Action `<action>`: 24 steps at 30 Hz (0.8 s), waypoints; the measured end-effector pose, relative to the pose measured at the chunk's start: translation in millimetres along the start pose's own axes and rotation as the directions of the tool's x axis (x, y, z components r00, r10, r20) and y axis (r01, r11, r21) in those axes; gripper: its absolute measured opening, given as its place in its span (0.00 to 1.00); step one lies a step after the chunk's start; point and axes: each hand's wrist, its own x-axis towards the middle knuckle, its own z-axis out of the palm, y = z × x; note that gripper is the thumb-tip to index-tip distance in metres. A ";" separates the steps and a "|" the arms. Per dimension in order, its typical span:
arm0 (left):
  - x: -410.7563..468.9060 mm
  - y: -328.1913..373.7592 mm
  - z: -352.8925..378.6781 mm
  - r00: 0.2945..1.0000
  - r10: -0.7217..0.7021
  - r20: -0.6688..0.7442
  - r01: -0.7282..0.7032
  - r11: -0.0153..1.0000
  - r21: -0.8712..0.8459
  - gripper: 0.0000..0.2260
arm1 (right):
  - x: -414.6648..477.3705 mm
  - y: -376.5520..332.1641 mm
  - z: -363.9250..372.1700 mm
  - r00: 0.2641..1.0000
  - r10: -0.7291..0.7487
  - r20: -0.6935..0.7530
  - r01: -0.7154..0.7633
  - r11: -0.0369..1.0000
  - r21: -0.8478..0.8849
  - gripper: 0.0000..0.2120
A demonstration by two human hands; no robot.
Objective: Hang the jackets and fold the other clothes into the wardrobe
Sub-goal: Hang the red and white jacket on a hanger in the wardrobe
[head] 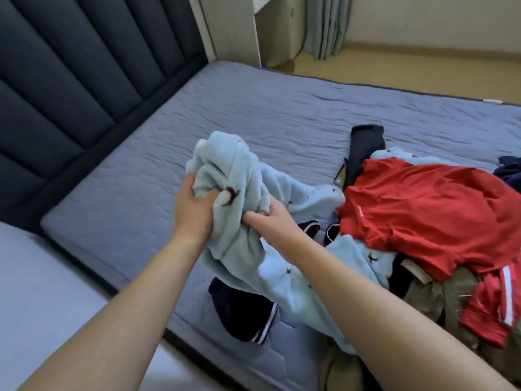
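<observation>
A fluffy light-blue garment (239, 170) with small dark embroidered marks is bunched up above the bed. My left hand (193, 207) grips its crumpled upper part from the left. My right hand (270, 221) pinches a fold of the same garment just to the right. The rest of the garment trails down to the right onto the clothes pile. A red T-shirt (423, 204) lies on top of that pile at the right.
The pile also holds a dark navy piece with white trim (242, 311), olive-brown clothing (439, 300), red shorts with a white stripe (490, 306) and a navy item (366, 148). The blue quilted mattress (253, 108) meets a dark padded headboard (70, 66) at left. Beyond the bed stand white furniture (234, 26) and a curtain (327, 24).
</observation>
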 end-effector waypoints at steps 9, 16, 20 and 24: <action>-56.3 -139.3 13.1 0.771 -0.411 0.487 0.103 0.834 0.542 0.26 | -56.2 160.6 -24.5 0.868 0.488 -0.095 -0.488 0.800 -0.349 0.23; -110.3 -163.9 120.0 0.691 -0.328 0.644 -0.265 0.714 0.648 0.23 | -134.6 197.7 -153.1 0.761 0.465 -0.453 -0.637 0.667 -0.387 0.18; -142.2 -152.5 190.8 0.605 -0.281 0.745 -0.403 0.699 0.591 0.22 | -186.9 198.0 -224.9 0.696 0.373 -0.613 -0.686 0.598 -0.415 0.16; -169.4 -135.6 259.0 0.507 -0.214 0.835 -0.526 0.691 0.496 0.21 | -224.6 197.5 -284.1 0.658 0.242 -0.713 -0.699 0.550 -0.458 0.16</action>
